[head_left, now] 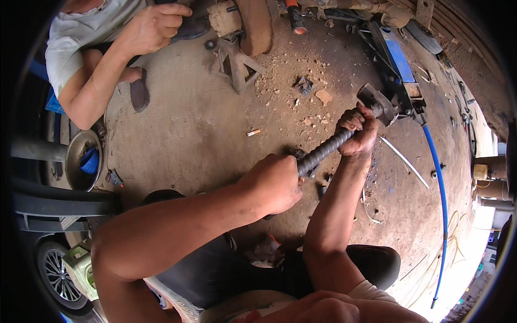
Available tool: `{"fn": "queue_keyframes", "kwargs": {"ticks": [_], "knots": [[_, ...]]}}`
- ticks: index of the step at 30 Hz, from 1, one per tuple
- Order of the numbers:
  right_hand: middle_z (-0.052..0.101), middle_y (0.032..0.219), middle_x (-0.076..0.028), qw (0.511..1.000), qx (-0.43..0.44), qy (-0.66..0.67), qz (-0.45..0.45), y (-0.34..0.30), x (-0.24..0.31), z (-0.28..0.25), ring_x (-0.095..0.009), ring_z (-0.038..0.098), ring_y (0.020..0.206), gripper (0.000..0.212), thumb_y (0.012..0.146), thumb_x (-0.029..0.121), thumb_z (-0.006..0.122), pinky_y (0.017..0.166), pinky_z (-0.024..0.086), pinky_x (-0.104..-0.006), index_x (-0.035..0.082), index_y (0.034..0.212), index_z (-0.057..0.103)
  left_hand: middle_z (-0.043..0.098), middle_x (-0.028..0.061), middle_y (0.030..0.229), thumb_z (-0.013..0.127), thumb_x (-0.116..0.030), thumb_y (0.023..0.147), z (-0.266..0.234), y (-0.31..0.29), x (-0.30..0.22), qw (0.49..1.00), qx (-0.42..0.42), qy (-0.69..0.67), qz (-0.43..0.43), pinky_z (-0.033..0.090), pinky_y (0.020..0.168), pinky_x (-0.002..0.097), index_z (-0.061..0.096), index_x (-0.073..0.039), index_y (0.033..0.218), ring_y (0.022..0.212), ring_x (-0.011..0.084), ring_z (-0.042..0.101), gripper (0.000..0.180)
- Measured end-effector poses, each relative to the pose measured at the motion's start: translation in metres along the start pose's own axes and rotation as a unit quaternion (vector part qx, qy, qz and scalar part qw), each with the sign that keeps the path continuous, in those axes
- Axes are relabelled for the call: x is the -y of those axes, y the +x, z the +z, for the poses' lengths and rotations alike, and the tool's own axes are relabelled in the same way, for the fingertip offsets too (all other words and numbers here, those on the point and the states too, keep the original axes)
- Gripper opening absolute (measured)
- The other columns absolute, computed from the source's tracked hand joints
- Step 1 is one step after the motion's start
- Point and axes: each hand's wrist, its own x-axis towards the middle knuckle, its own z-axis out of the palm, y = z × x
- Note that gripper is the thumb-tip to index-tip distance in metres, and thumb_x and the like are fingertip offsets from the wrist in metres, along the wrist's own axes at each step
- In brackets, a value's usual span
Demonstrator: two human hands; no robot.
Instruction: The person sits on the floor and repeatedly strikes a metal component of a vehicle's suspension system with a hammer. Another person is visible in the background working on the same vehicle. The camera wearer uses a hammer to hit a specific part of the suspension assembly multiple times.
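Head view: left hand (274, 183) closed round lower end of ridged-handle sledgehammer (326, 152), right hand (359, 131) wrapped just below hammer head (376, 102), which points to two o'clock. Outward: blue floor jack (397, 56) at two, jack stand (233, 70) at twelve, metal bowl (78, 142) at nine.

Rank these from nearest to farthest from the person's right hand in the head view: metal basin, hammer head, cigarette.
From the right hand:
1. Hammer head: just above it, at the ribbed handle's end.
2. Cigarette: on the floor, to its left.
3. Metal basin: at far left.
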Motion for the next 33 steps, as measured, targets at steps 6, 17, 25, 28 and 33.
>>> {"fn": "queue_keyframes", "kwargs": {"ticks": [6, 17, 25, 28, 33], "knots": [[0.033, 0.05, 0.007, 0.998, 0.034, -0.036, -0.044, -0.018, 0.005, 0.021, -0.006, 0.031, 0.039, 0.028, 0.087, 0.017, 0.047, 0.04, 0.032, -0.0228, 0.016, 0.062, 0.036, 0.055, 0.0197, 0.058, 0.059, -0.024, 0.085, 0.008, -0.004, -0.005, 0.998, -0.038, 0.017, 0.04, 0.046, 0.052, 0.0417, 0.055, 0.003, 0.079, 0.055, 0.0358, 0.058, 0.028], [0.033, 0.051, 0.007, 0.979, 0.08, -0.109, -0.15, -0.057, 0.01, 0.067, -0.006, 0.03, 0.038, 0.025, 0.089, 0.017, 0.05, 0.037, 0.031, -0.0229, 0.014, 0.067, 0.039, 0.055, 0.0176, 0.059, 0.059, -0.025, 0.085, 0.014, -0.012, -0.014, 0.988, -0.09, -0.02, 0.125, 0.045, 0.051, 0.0406, 0.053, 0.0, 0.081, 0.054, 0.0328, 0.058, 0.027], [0.034, 0.051, 0.007, 0.962, 0.103, -0.157, -0.199, -0.089, 0.008, 0.09, -0.005, 0.03, 0.037, 0.014, 0.09, 0.017, 0.048, 0.035, 0.03, -0.0229, 0.013, 0.076, 0.045, 0.055, 0.019, 0.062, 0.058, -0.025, 0.085, 0.019, -0.02, -0.026, 0.985, -0.096, -0.002, 0.146, 0.046, 0.056, 0.0408, 0.054, 0.001, 0.082, 0.058, 0.0354, 0.058, 0.027], [0.033, 0.05, 0.006, 0.955, 0.131, -0.15, -0.218, -0.097, 0.003, 0.102, -0.005, 0.029, 0.036, 0.014, 0.089, 0.014, 0.05, 0.033, 0.03, -0.0231, 0.011, 0.076, 0.047, 0.055, 0.0196, 0.062, 0.058, -0.025, 0.085, 0.018, -0.018, -0.027, 0.963, -0.146, -0.028, 0.225, 0.046, 0.056, 0.0408, 0.054, 0.0, 0.082, 0.058, 0.0367, 0.057, 0.025], [0.033, 0.049, 0.003, 0.936, 0.129, -0.206, -0.256, -0.096, -0.008, 0.125, -0.007, 0.029, 0.035, 0.015, 0.086, 0.009, 0.053, 0.032, 0.027, -0.0239, 0.009, 0.073, 0.045, 0.052, 0.0167, 0.059, 0.061, -0.02, 0.082, 0.014, -0.001, -0.021, 0.979, -0.135, -0.028, 0.151, 0.044, 0.054, 0.0383, 0.056, 0.001, 0.078, 0.052, 0.0312, 0.051, 0.022]]}}
